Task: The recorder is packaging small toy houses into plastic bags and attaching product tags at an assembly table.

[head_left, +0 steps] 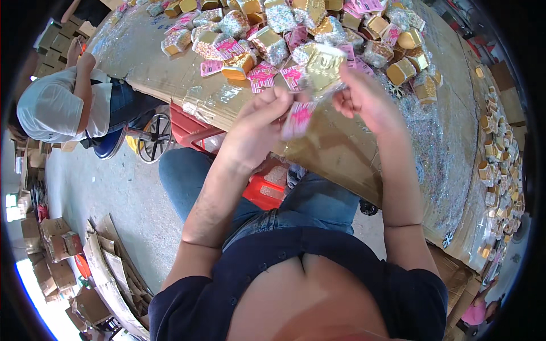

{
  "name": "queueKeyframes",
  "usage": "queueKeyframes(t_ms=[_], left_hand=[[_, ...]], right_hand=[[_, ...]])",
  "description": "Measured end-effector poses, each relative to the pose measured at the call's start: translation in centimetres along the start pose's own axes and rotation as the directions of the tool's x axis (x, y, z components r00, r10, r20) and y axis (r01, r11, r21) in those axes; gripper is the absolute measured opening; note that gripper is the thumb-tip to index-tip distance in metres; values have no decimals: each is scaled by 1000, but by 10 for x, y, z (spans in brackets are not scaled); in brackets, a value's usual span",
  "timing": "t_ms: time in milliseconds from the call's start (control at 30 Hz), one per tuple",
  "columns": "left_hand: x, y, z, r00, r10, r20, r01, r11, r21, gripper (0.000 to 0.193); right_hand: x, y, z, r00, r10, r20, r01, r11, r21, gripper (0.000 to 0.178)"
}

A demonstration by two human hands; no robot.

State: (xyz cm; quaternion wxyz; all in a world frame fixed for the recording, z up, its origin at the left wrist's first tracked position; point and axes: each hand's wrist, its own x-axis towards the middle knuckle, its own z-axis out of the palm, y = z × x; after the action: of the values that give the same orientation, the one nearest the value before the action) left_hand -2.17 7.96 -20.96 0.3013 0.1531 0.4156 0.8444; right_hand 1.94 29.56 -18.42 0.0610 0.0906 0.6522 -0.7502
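Note:
In front of me, over the table's near edge, my right hand (pixel 367 102) grips a gold ornament (pixel 325 69) with raised shapes on its face and a pale, sparkly edge. Left of it, my left hand (pixel 256 122) is closed, its fingertips pinching a small pink-and-white card tag (pixel 300 118) that is blurred by motion. The tag hangs just below the ornament; any string between them is too fine to make out. Just beyond both hands lies a heap of gold ornaments (pixel 239 65) with glittery white sides, several with pink tags (pixel 263 77).
Cardboard and loose glitter cover the worktable (pixel 335 153). More gold ornaments (pixel 495 148) lie along the far right. At left a person in a white top (pixel 60 105) sits near a red chair (pixel 190 125). Cardboard boxes (pixel 57 236) and flattened cardboard (pixel 111 273) stand on the floor.

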Motion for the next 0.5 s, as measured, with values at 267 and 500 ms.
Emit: queueKeyframes(t_ms=[267,500], left_hand=[[-48,-3,-24,972,-230,57,224,812,-540,40],[-53,-2,-6,957,-273,99,285,820,-496,53]], right_hand=[[38,8,-1,949,-312,-47,101,443,-891,39],[78,19,-2,762,-617,197,75,-218,-973,56]])
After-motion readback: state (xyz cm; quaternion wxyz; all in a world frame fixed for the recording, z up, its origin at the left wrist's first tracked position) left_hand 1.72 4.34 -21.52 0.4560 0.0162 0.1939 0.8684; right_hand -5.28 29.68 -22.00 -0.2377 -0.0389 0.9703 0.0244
